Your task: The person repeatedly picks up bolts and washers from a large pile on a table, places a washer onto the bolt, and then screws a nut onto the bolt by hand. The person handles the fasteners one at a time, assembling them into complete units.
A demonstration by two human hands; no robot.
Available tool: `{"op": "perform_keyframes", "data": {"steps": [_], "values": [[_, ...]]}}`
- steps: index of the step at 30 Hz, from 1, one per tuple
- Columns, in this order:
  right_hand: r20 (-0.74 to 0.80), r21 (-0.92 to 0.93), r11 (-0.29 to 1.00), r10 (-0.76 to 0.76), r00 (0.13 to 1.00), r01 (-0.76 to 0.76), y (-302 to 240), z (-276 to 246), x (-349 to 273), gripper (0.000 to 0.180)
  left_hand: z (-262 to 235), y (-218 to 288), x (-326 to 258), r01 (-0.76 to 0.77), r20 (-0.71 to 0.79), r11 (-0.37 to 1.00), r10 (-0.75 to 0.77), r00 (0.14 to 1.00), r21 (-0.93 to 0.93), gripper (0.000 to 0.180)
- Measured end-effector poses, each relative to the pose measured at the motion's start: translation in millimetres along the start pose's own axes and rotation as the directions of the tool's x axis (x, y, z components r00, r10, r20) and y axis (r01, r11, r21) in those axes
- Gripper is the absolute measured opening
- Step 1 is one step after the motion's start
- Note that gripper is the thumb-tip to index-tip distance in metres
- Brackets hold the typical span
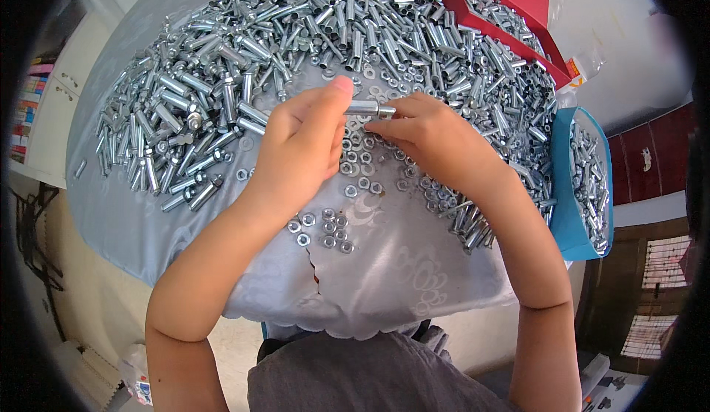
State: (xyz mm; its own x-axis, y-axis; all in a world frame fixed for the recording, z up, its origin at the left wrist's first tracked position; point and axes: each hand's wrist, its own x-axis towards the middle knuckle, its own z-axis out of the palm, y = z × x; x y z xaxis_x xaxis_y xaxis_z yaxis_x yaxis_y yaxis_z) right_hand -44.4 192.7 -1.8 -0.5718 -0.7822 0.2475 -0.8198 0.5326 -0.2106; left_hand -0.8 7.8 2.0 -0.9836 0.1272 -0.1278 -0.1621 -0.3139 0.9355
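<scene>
Over the middle of the table my left hand (299,134) grips a silver sleeve anchor bolt (361,106), its thumb raised along the top and its fingers curled under. My right hand (436,134) pinches the other end of the bolt, where a ring like a washer or nut shows; the fingertips partly hide it. Below both hands lie loose hex nuts and flat washers (366,169) on the grey cloth. A small cluster of hex nuts (329,227) sits nearer to me, beside my left forearm.
Anchor bolts (196,112) heap up at the left, and metal sleeves (355,20) across the back. A red box (551,61) of metal parts stands at the back right, a blue container (566,190) of more parts at the right edge. The grey tablecloth (384,279) has a tear near the front.
</scene>
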Motion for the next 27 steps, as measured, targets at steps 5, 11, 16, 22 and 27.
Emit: {"op": "perform_keyframes", "data": {"steps": [5, 11, 16, 22, 27], "values": [[0.056, 0.115, 0.992, 0.040, 0.998, -0.047, -2.9, -7.4, 1.4, 0.027, -1.9, -0.8, -0.6, -0.031, 0.019, 0.994, 0.033, 0.999, -0.104, 0.039], [0.052, 0.081, 0.994, 0.067, 0.996, -0.071, -3.0, -4.4, 1.1, 0.025, -4.1, -3.8, -0.4, -0.073, 0.025, 0.997, 0.074, 0.997, -0.014, 0.038], [0.088, -0.007, 0.999, 0.054, 0.995, -0.054, -4.4, -3.5, 2.2, 0.022, -4.1, -5.7, 1.3, -0.151, 0.041, 0.988, 0.150, 0.988, 0.018, 0.037], [-0.110, 0.026, 0.999, 0.021, 0.994, -0.019, -4.4, -6.6, -5.4, 0.018, -3.6, -7.8, 2.7, -0.161, 0.051, 0.987, 0.159, 0.986, 0.025, 0.037], [-0.354, 0.355, 0.906, 0.358, 0.864, -0.231, -29.2, -16.6, -23.6, 0.016, -2.2, -6.2, -0.1, -0.038, 0.083, 0.999, 0.038, 0.996, -0.006, 0.039]]}}
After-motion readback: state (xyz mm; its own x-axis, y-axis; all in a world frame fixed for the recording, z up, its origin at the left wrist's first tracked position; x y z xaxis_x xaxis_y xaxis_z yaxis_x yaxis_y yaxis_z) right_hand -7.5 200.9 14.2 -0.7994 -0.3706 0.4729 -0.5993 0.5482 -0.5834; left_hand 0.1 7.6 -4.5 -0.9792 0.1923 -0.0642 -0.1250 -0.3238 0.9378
